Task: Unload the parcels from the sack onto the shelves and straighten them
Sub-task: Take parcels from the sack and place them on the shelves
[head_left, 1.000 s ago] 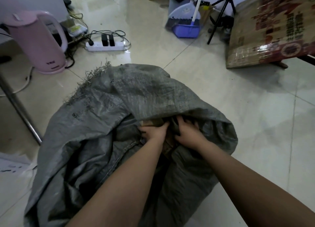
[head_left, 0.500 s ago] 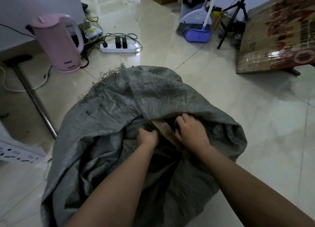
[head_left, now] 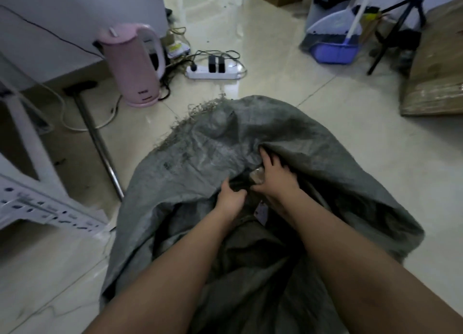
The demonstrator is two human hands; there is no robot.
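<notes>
A big grey woven sack lies open on the tiled floor in front of me. Both my arms reach into its mouth. My left hand has its fingers curled under the sack's upper fold, where something dark sits. My right hand grips a parcel wrapped in shiny tape, just inside the opening. A small white label shows deeper in. The rest of the sack's contents are hidden in shadow.
A pink kettle and a white power strip with cables stand on the floor beyond the sack. A metal leg slants at left beside a white perforated shelf frame. Broom with blue dustpan, tripod, flat cardboard far right.
My view has shifted to the left, so the sack sits further right. My right hand has moved up against the sack's upper fold with the taped parcel; my left hand stays beside it.
</notes>
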